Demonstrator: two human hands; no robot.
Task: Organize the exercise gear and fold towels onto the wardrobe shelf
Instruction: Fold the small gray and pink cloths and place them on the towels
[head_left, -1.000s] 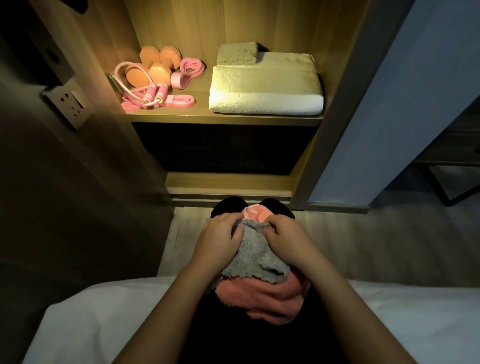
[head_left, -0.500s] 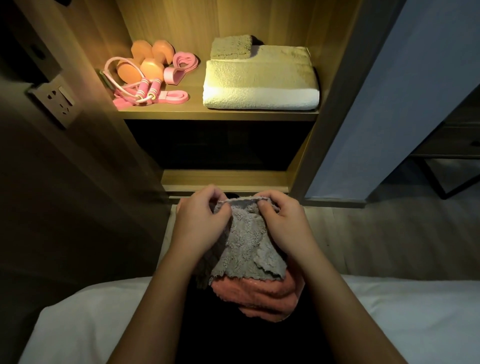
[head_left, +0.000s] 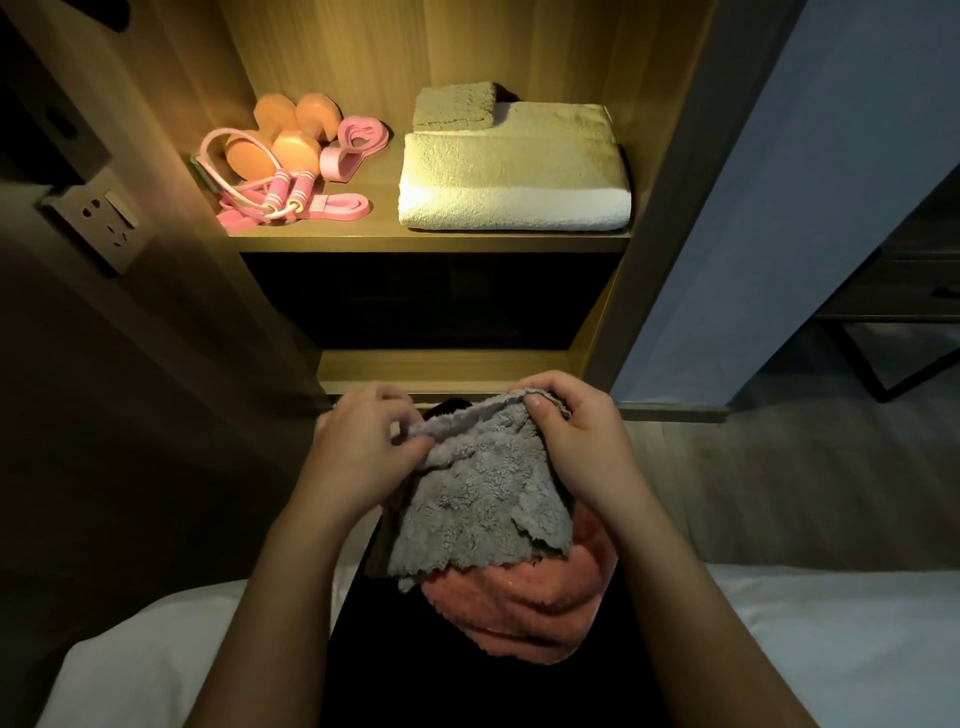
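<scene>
Left hand (head_left: 358, 452) and right hand (head_left: 576, 441) pinch the grey towel's (head_left: 483, 499) top edge, stretched left-right, rest hanging over a pink towel (head_left: 519, 608).

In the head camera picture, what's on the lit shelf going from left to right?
Orange dumbbells → pink resistance band → big folded towel. The skipping rope lies over the dumbbells, so it's left out.
</scene>
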